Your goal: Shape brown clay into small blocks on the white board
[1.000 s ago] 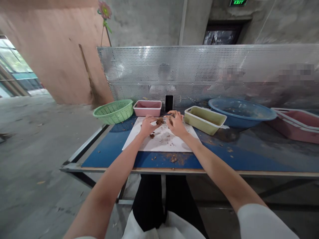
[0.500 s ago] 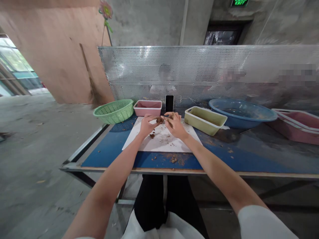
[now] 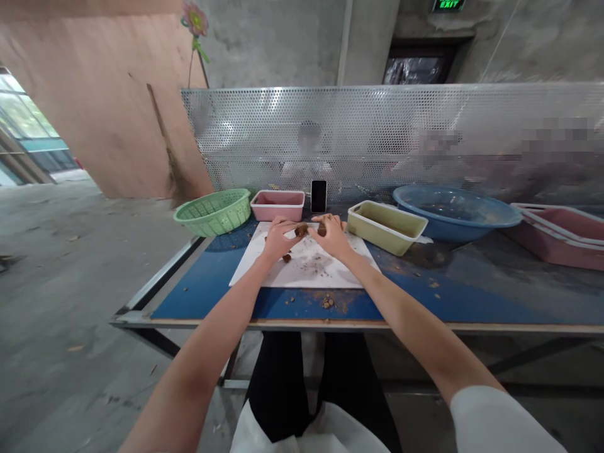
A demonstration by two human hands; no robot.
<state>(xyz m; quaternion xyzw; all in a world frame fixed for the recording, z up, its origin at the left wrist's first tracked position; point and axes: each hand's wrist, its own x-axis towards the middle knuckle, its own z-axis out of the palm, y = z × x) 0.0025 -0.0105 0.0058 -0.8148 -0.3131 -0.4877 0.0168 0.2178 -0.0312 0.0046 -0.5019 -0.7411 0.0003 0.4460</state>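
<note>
- Lump [image 3: 301,231], brown and earthy-looking, is sitting in my left hand [image 3: 282,238], over the white board [image 3: 302,275].
- My left grip is pinching it; my right hand [image 3: 333,239] is curling beside it, its hold on anything unclear to me.
- I am judging it light and crumbly, needing a gentle hold around its opposite sides.
</note>
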